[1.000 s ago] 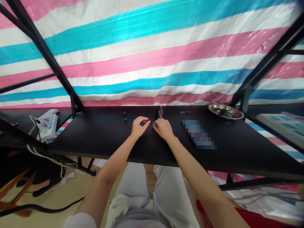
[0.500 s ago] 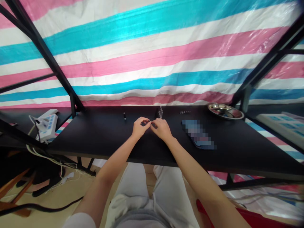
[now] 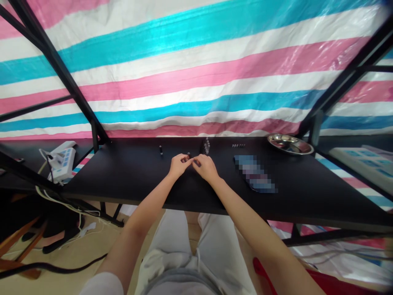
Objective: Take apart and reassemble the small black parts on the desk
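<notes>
Both of my hands rest on a black table (image 3: 129, 180), fingertips meeting near its middle. My left hand (image 3: 179, 164) is curled in a pinch and my right hand (image 3: 205, 167) is curled against it. Between the fingertips sits a tiny dark part (image 3: 188, 156) too small to name. Just beyond my right hand stands a small cluster of little dark and silvery pieces (image 3: 207, 146). A single small dark piece (image 3: 161, 150) stands apart to the left.
A row of tiny parts (image 3: 238, 145) lies at the back right. A blurred flat object (image 3: 254, 177) lies right of my hands, and a metal dish (image 3: 290, 144) sits at the far right corner. A white power strip (image 3: 63, 163) with cables is at left. Black frame bars slant overhead.
My two hands have drawn together until the fingertips touch; my right hand slid left toward the left hand. The view shifted very slightly.
</notes>
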{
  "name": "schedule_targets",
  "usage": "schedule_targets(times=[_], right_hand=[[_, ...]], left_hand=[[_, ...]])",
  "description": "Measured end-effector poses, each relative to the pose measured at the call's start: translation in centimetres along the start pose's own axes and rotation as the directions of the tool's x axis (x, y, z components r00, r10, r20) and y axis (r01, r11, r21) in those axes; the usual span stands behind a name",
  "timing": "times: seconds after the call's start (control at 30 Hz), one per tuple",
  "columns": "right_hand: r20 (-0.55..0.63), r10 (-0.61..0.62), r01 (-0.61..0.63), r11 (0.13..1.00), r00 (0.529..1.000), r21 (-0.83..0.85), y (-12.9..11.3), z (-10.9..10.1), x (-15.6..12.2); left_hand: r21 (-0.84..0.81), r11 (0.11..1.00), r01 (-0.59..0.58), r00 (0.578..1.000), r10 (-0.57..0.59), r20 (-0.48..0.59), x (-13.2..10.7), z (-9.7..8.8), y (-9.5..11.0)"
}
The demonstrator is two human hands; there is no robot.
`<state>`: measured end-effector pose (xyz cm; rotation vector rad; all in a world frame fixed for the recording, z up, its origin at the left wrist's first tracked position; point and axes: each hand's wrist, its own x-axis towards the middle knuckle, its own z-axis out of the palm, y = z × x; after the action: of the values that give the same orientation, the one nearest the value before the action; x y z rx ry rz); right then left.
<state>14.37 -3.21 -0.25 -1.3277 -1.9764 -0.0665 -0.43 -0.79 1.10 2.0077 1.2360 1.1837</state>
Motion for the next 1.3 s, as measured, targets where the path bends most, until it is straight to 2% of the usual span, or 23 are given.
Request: schedule_targets(times=[0.13, 0.27, 0.37, 0.47, 0.77, 1.07, 1.3], right_hand=[[0.045, -0.010, 0.007, 0.999, 0.999, 0.047, 0.1, 0.2, -0.1], [0.044, 0.019, -0.022, 0.998, 0.999, 0.066, 0.1, 0.1, -0.3], [0.036, 0.034, -0.037, 0.996, 0.999, 0.083, 0.1, 0.0, -0.5], [0.028, 0.034, -0.037, 0.995, 0.999, 0.092, 0.2, 0.0, -0.5], [0.005, 0.054, -0.054, 0.991, 0.999, 0.126, 0.6, 0.2, -0.6], [0.044, 0.083, -0.088, 0.987, 0.996, 0.135, 0.5, -0.1, -0.6], [0.019, 0.112, -0.114, 0.985, 0.993, 0.127, 0.9, -0.4, -0.5]], left_hand=[[0.214, 0.973, 0.086, 0.996, -0.080, -0.036, 0.6, -1.5, -0.4], [0.482, 0.821, 0.306, 0.952, -0.265, -0.154, 1.1, -3.7, -1.5], [0.571, 0.716, 0.402, 0.915, -0.343, -0.214, 1.2, -4.9, -2.2], [0.598, 0.675, 0.432, 0.900, -0.367, -0.237, 1.3, -5.1, -2.6], [0.605, 0.633, 0.483, 0.872, -0.412, -0.265, 2.0, -4.6, -2.8], [0.587, 0.638, 0.498, 0.865, -0.419, -0.277, 2.3, -4.6, -3.4], [0.591, 0.639, 0.493, 0.867, -0.418, -0.271, 2.4, -4.5, -3.2]])
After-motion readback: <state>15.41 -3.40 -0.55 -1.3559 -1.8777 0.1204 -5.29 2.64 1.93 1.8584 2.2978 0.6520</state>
